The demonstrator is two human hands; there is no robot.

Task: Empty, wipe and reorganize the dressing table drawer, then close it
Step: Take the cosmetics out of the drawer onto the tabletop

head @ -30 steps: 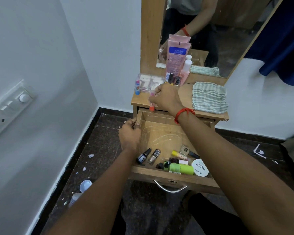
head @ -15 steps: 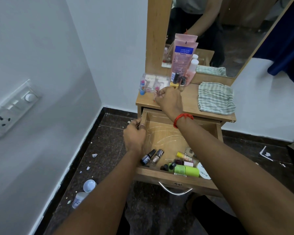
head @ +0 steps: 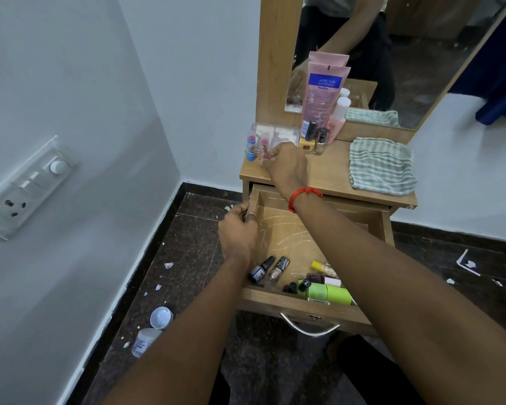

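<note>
Tabletop (head: 327, 173) fills a white wall corner; right hand (head: 287, 166) pinches a pink stick (head: 264, 144) at its far-left edge, while left hand (head: 237, 232) grips the open drawer (head: 287, 232) by its left wall.

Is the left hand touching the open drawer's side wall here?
Touching. The head view shows the left hand gripping the left wall of the drawer, its fingers curled over the wall's top edge with no gap.
</note>
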